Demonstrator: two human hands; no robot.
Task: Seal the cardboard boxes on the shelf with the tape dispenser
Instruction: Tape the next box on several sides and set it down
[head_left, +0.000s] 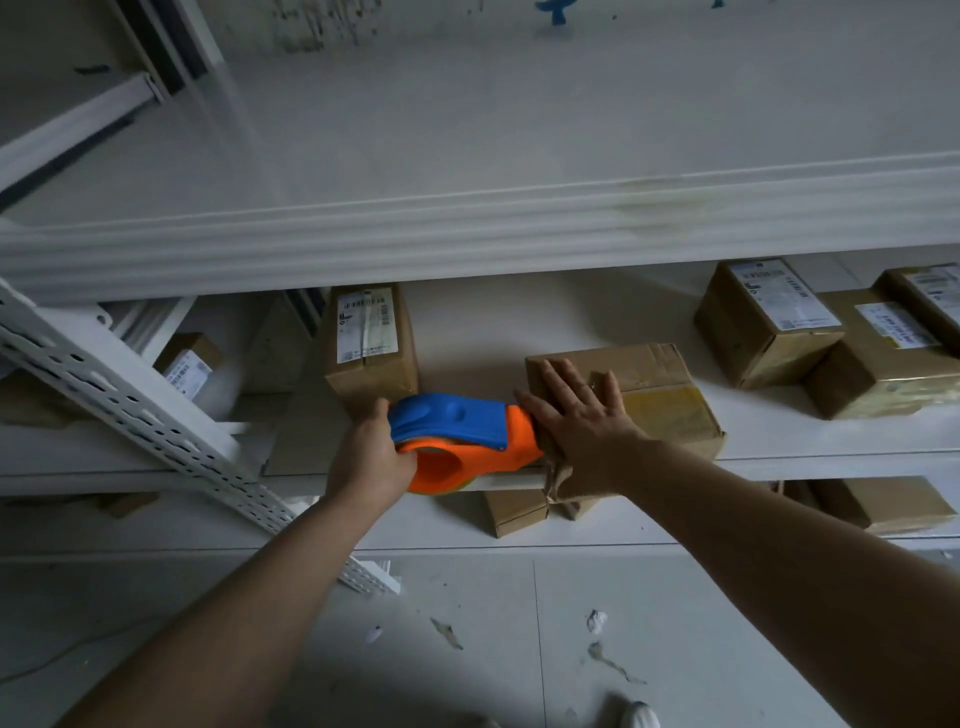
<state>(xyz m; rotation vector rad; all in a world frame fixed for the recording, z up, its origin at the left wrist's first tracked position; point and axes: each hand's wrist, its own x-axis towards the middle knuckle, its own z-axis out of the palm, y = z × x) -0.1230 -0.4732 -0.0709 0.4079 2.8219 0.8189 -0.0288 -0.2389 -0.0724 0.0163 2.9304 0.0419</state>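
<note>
A blue and orange tape dispenser (457, 436) lies against the left end of a brown cardboard box (665, 395) at the front of the middle shelf (831, 441). My left hand (369, 457) grips the dispenser at its rounded orange end. My right hand (576, 415) presses flat on the box top, fingers spread and straight. The dispenser's nose touches the box's near-left corner under that hand. A tall labelled box (371, 343) stands just behind the dispenser.
Several labelled boxes (769, 322) sit at the right of the same shelf. More boxes (883, 504) lie on the lower shelf. A perforated white upright (156, 415) slants across the left. The upper shelf edge (467, 234) overhangs. Scraps litter the floor.
</note>
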